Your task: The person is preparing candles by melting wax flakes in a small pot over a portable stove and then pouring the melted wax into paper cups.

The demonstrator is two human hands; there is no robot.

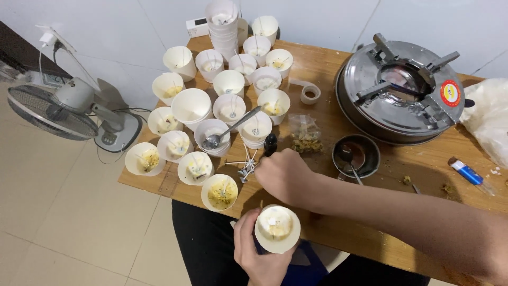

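Two hands: left hand (257, 253) grips round white paper cup (277, 229), right hand (284, 175) above.

On the wooden surface (323, 63) we see a small clear plastic packet (304, 133) of dried yellowish bits, lying just right of the white paper cups and near the little dark bottle. On the round steel stove (370, 114) we find a circular red label with a yellow ring (450, 93), set on its right rim. At the far right edge we see a crumpled white plastic bag (488, 117). At the back, against the wall, stands a small white box with a grey screen (196, 26).
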